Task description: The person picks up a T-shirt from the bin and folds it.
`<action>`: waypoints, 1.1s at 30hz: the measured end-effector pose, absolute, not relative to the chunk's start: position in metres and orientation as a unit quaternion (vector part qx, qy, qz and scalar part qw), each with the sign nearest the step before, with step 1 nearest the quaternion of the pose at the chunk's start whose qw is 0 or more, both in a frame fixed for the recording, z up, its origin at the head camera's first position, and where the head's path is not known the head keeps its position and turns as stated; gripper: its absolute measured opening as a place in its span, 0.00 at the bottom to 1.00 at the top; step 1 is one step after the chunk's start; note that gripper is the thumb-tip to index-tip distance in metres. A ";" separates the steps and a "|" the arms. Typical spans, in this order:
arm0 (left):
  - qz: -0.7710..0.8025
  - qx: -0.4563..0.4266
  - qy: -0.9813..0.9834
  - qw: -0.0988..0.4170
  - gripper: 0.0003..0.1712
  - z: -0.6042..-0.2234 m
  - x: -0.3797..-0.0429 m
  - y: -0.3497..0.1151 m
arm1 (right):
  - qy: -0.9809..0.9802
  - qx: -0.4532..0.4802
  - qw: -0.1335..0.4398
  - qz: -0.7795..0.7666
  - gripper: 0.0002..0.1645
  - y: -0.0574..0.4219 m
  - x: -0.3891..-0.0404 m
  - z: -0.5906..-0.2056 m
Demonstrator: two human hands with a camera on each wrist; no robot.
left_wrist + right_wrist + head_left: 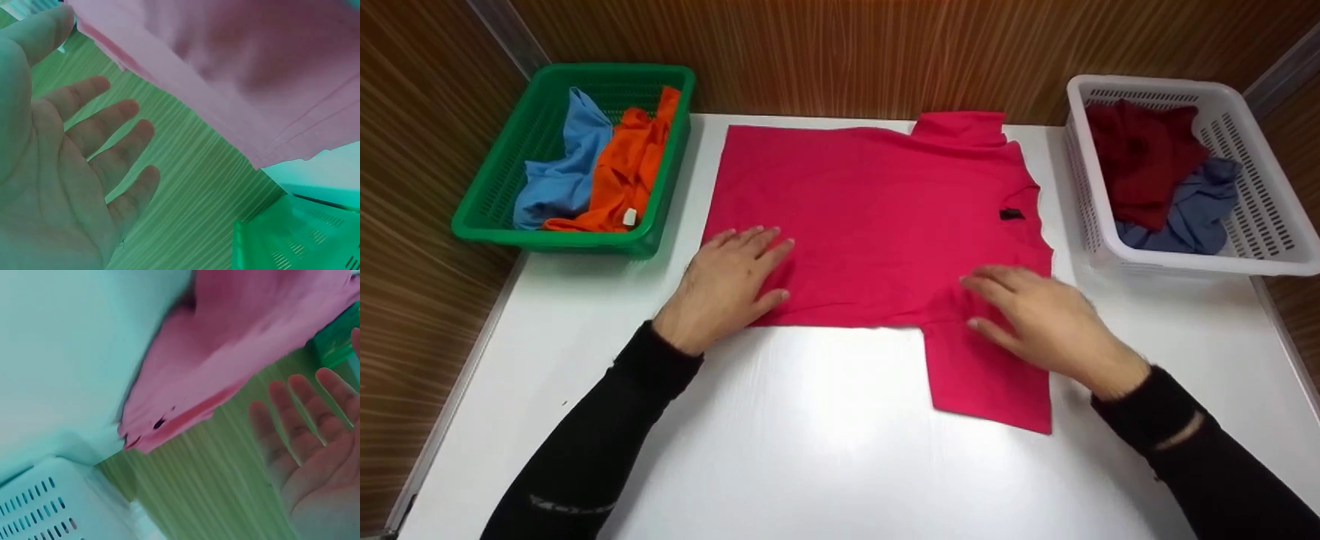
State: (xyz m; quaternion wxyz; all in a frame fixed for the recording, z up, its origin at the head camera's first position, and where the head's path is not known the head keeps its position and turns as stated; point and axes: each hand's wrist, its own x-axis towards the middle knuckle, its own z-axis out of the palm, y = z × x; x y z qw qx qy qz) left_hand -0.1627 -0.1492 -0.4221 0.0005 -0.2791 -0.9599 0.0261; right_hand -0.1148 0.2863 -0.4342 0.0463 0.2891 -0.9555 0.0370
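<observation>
A crimson T-shirt [855,217] lies spread on the white table, its neckline with a dark label [1011,214] toward the right. One sleeve [990,382] extends toward the near edge; the other sticks out at the far side. Over the hem's near corner is my left hand [727,281], fingers extended and spread. My right hand [1035,319] is over the shoulder beside the near sleeve, fingers slightly bent. Both wrist views show an open palm, the left palm [50,169] and the right palm [326,467], holding nothing. Whether the fingertips touch the cloth, I cannot tell.
At the left back stands a green basket [480,202] with a light blue cloth [559,180] and an orange cloth [634,165]. A white basket [1290,202] at the right back contains a dark red cloth [1140,157] and a grey-blue cloth [1200,206]. Wood-grain panels [840,60] border the table.
</observation>
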 end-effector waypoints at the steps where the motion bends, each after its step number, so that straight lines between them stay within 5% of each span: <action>1: 0.029 -0.282 -0.959 0.005 0.45 -0.423 -0.159 -0.150 | -0.953 0.298 0.049 0.036 0.37 0.285 -0.109 -0.436; 8: 0.028 -0.311 -0.950 0.007 0.31 -0.423 -0.137 -0.157 | -0.934 0.355 0.032 0.031 0.27 0.277 -0.080 -0.443; 16: 0.006 -0.325 -0.945 -0.033 0.23 -0.429 -0.134 -0.167 | -0.918 0.391 -0.062 0.014 0.34 0.278 -0.068 -0.448; 23: 0.004 -0.330 -0.944 -0.007 0.06 -0.438 -0.139 -0.170 | -0.908 0.419 -0.006 0.009 0.13 0.278 -0.072 -0.454; 33: -0.030 -0.327 -0.942 0.072 0.05 -0.435 -0.145 -0.177 | -0.935 0.348 0.064 0.032 0.11 0.282 -0.089 -0.437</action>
